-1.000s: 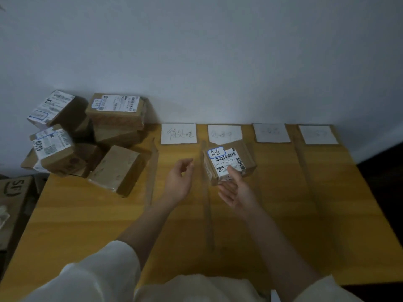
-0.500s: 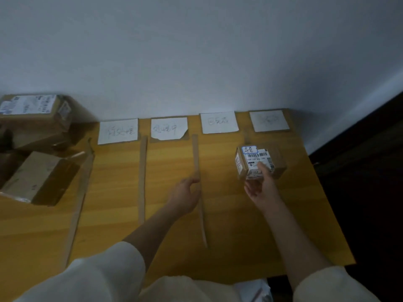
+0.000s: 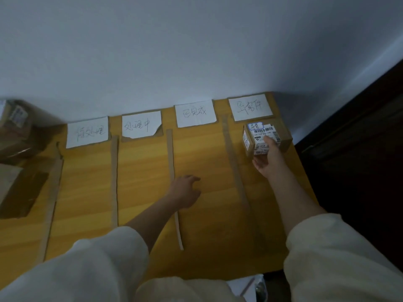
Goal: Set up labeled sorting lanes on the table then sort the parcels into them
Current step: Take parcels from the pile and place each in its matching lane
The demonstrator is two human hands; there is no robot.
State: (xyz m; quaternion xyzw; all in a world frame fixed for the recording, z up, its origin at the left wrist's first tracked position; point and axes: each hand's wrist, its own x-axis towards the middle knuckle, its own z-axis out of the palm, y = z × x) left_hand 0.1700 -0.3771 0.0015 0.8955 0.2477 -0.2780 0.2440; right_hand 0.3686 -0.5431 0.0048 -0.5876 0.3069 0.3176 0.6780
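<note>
A small brown parcel [image 3: 262, 138] with a white barcode label sits low in the rightmost lane, just below the fourth paper label [image 3: 250, 107]. My right hand [image 3: 269, 160] grips its near side, thumb on top. My left hand [image 3: 185, 189] rests on the yellow table [image 3: 141, 182] by a cardboard strip [image 3: 172, 171], fingers loosely apart and holding nothing. Three more handwritten paper labels [image 3: 87, 131] [image 3: 140, 124] [image 3: 195, 113] line the far edge. Cardboard strips [image 3: 114, 182] [image 3: 234, 162] divide the lanes.
Several brown parcels [image 3: 15, 131] are piled at the far left, one lying flat [image 3: 17, 190] near the leftmost strip [image 3: 52, 197]. A white wall backs the table. The table's right edge drops to a dark floor [image 3: 359, 171].
My right hand has carried the parcel rightward and away from me, from the second lane to the fourth lane under its label. My left hand has lowered onto the table. The view has swung right.
</note>
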